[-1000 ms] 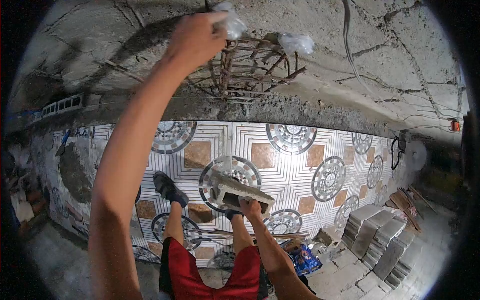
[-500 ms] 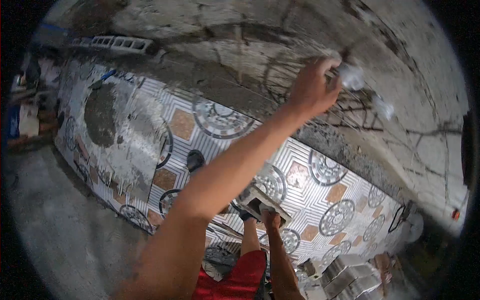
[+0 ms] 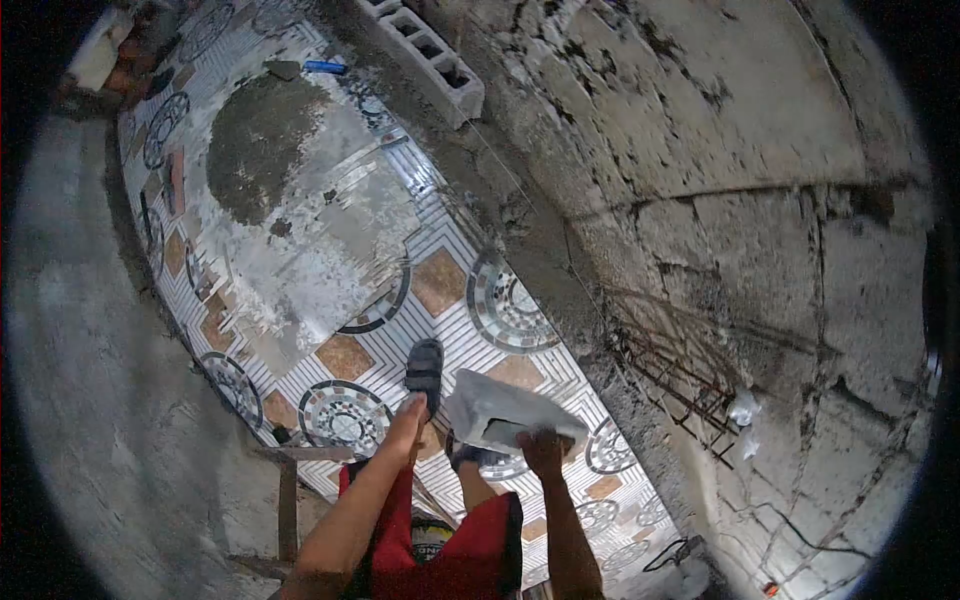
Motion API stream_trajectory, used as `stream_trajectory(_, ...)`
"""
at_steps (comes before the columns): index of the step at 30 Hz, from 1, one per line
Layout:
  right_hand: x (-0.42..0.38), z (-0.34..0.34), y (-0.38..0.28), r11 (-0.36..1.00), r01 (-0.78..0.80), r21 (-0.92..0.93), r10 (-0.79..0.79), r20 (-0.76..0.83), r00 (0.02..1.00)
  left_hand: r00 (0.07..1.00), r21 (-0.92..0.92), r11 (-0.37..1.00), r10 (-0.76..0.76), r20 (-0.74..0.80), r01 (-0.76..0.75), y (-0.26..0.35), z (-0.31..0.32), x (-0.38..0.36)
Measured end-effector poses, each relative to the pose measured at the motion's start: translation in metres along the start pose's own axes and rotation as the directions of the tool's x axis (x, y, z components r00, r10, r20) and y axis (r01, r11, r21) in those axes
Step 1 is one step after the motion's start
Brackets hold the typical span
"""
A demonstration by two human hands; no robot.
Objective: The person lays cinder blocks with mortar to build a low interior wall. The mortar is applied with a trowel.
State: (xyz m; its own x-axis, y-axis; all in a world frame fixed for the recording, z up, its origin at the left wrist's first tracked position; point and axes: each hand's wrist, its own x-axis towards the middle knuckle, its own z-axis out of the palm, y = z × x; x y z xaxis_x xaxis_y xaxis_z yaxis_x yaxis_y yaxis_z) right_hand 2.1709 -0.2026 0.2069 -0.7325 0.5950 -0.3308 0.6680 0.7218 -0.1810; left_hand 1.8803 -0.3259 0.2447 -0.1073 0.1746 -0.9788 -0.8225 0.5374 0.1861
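My right hand [image 3: 543,455] grips a grey hollow concrete block [image 3: 485,405] by its near right part, holding it tilted over the patterned floor sheet [image 3: 440,285]. Some fingers are hidden by the block. To the left of the block is my left hand [image 3: 405,425], seen edge-on in front of my shin and sandal. Its fingers look stretched out, and no object shows in it.
Wet mortar [image 3: 265,140] lies on the sheet, with a blue-handled tool [image 3: 325,67] beside it. A row of hollow blocks [image 3: 430,50] runs along a string by the rough wall [image 3: 740,250]. Rebar [image 3: 690,395] with clear plastic [image 3: 743,408] projects at the right.
My left hand has come down from beside the clear plastic at the rebar to near my legs. The view has turned toward the mortar. The block remains in my right hand.
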Motion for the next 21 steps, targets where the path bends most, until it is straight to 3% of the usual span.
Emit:
stream_trajectory(1, 0.035, -0.029, -0.004, 0.992, 0.073, 0.104, -0.068, -0.05, 0.996, 0.993, -0.021, 0.994, 0.107, -0.047, -0.108, 0.031, 0.013, -0.012)
stream_trajectory(2, 0.073, -0.064, -0.011, 0.968, 0.153, 0.199, -0.135, -0.1, 0.986, 0.996, -0.062, 0.995, -0.086, -0.034, 0.084, 0.051, 0.017, -0.003)
stream_trajectory(3, 0.104, -0.098, -0.019, 0.957, 0.07, 0.282, -0.08, 0.025, 0.997, 0.96, -0.093, 0.956, -0.281, -0.012, 0.279, 0.062, 0.021, 0.004)
stream_trajectory(4, 0.136, -0.129, -0.02, 0.983, 0.109, 0.151, -0.151, 0.305, 0.94, 0.956, -0.098, 0.951, -0.294, -0.004, 0.293, 0.065, 0.025, 0.018)
stream_trajectory(5, 0.169, -0.17, -0.032, 0.936, 0.18, 0.303, -0.216, 0.09, 0.972, 0.943, -0.292, 0.908, -0.237, 0.234, 0.3, 0.067, 0.03, 0.038)
stream_trajectory(6, 0.193, -0.182, -0.03, 0.895, 0.337, 0.292, -0.351, -0.007, 0.937, 0.891, -0.467, 0.816, -0.123, 0.438, 0.342, 0.072, 0.034, 0.048)
stream_trajectory(7, 0.219, -0.222, -0.047, 0.906, 0.325, 0.272, -0.358, 0.077, 0.931, 0.889, -0.471, 0.808, -0.134, 0.439, 0.354, 0.082, 0.039, 0.044)
stream_trajectory(9, 0.259, -0.261, -0.055, 0.833, 0.492, 0.253, -0.53, 0.109, 0.841, 0.87, -0.386, 0.86, -0.125, 0.476, 0.335, 0.114, 0.052, 0.037)
stream_trajectory(10, 0.28, -0.277, -0.055, 0.79, 0.583, 0.191, -0.611, 0.163, 0.775, 0.897, -0.441, 0.871, 0.002, 0.443, 0.216, 0.128, 0.062, 0.039)
stream_trajectory(11, 0.298, -0.285, -0.054, 0.735, 0.664, 0.138, -0.676, 0.23, 0.701, 0.894, -0.456, 0.868, 0.034, 0.447, 0.195, 0.151, 0.073, 0.055)
stream_trajectory(12, 0.313, -0.284, -0.051, 0.739, 0.633, 0.231, -0.667, 0.116, 0.736, 0.9, -0.431, 0.897, 0.103, 0.423, 0.1, 0.168, 0.078, 0.069)
stream_trajectory(13, 0.326, -0.286, -0.05, 0.747, 0.621, 0.235, -0.658, 0.134, 0.741, 0.901, -0.396, 0.918, 0.154, 0.406, 0.022, 0.186, 0.084, 0.077)
stream_trajectory(15, 0.357, -0.302, -0.057, 0.64, 0.697, 0.323, -0.746, 0.043, 0.665, 0.87, -0.417, 0.901, 0.105, 0.482, 0.122, 0.227, 0.109, 0.08)
stream_trajectory(16, 0.369, -0.307, -0.063, 0.664, 0.656, 0.358, -0.707, 0.015, 0.707, 0.889, -0.436, 0.897, 0.138, 0.437, 0.074, 0.247, 0.12, 0.073)
stream_trajectory(18, 0.394, -0.313, -0.07, 0.665, 0.688, 0.292, -0.727, 0.038, 0.686, 0.901, -0.456, 0.89, 0.186, 0.391, 0.014, 0.272, 0.136, 0.079)
stream_trajectory(21, 0.417, -0.307, -0.069, 0.672, 0.719, 0.174, -0.739, 0.112, 0.664, 0.909, -0.631, 0.776, 0.274, 0.313, -0.017, 0.27, 0.148, 0.11)
